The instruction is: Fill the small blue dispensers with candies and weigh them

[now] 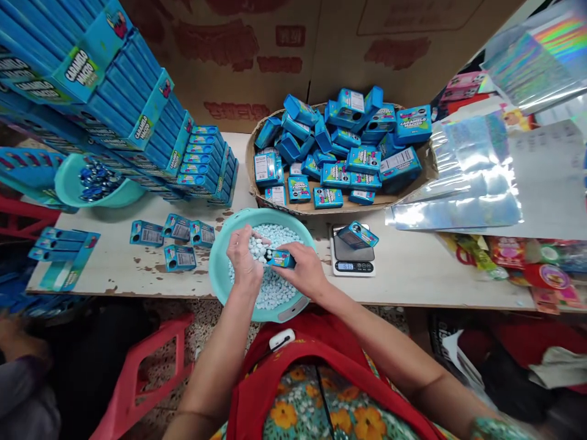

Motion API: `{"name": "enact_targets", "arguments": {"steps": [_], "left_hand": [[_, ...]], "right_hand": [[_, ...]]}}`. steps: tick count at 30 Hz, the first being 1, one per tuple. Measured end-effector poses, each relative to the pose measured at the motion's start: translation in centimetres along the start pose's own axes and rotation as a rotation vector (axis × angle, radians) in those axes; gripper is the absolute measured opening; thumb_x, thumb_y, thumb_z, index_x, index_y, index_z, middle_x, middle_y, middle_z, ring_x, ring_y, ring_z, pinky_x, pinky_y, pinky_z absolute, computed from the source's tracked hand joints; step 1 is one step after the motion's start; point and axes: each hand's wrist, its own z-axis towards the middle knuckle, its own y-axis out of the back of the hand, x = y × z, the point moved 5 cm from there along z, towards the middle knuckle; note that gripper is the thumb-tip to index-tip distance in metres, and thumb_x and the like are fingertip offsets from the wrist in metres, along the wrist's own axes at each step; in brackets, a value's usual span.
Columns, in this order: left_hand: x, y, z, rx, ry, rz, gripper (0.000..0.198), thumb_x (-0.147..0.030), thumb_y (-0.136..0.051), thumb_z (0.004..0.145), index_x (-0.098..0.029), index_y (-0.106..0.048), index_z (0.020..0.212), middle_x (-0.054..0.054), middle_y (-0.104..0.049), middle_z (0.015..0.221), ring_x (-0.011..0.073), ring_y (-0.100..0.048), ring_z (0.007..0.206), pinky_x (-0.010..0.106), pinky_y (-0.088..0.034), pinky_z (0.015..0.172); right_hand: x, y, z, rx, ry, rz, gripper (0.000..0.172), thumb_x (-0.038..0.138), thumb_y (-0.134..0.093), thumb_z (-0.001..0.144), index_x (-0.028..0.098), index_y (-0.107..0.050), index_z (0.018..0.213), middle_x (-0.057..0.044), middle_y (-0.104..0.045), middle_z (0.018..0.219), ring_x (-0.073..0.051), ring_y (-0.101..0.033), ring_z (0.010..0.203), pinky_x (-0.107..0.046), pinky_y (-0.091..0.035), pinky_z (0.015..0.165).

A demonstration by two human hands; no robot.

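Over the turquoise basin (pixel 219 269), my right hand (pixel 306 269) grips a small blue candy box (pixel 281 258) lying on its side, its open end toward the left. My left hand (pixel 245 260) is cupped around a handful of pale blue candies (pixel 257 247), right at the box's open end. More loose pale candies (pixel 277 296) cover the bottom of the basin. To the right, another blue box (pixel 358 235) rests tilted on a small digital scale (pixel 352 267) with a lit display.
A cardboard tray (pixel 316 211) of jumbled blue boxes stands behind the basin. Several blue boxes (pixel 180 257) lie to the left, below tall stacks of display cartons (pixel 137 116). Silvery sheets (pixel 458 177) lie at right. A person's sleeve (pixel 27 391) shows at lower left.
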Motion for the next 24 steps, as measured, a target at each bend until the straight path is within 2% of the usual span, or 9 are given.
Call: {"name": "enact_targets", "arguments": {"steps": [7, 18, 24], "left_hand": [[-0.3, -0.5, 0.1, 0.014, 0.02, 0.052, 0.033, -0.044, -0.069, 0.07, -0.017, -0.049, 0.066, -0.002, -0.054, 0.058, 0.016, -0.062, 0.058, 0.029, -0.05, 0.059], [-0.4, -0.2, 0.3, 0.012, -0.058, 0.065, 0.029, -0.041, -0.067, 0.075, -0.018, -0.052, 0.066, -0.002, -0.053, 0.06, 0.0125, -0.057, 0.057, 0.027, -0.047, 0.058], [-1.1, -0.5, -0.4, 0.075, -0.139, 0.111, 0.029, -0.041, -0.064, 0.078, -0.018, -0.053, 0.066, -0.002, -0.053, 0.059, 0.0121, -0.056, 0.055, 0.026, -0.047, 0.058]], "right_hand": [[0.0, 0.0, 0.7, 0.018, -0.011, 0.024, 0.035, 0.029, -0.075, 0.072, 0.022, -0.063, 0.104, -0.006, -0.069, 0.1, -0.026, -0.062, 0.097, -0.038, -0.045, 0.084], [0.4, 0.1, 0.9, -0.003, -0.043, 0.064, 0.032, 0.026, -0.073, 0.072, 0.022, -0.063, 0.102, -0.005, -0.068, 0.097, -0.025, -0.062, 0.096, -0.037, -0.046, 0.083], [0.6, -0.2, 0.9, 0.012, -0.039, 0.061, 0.031, 0.024, -0.072, 0.072, 0.023, -0.063, 0.101, -0.005, -0.068, 0.097, -0.025, -0.062, 0.096, -0.037, -0.046, 0.083]]}}
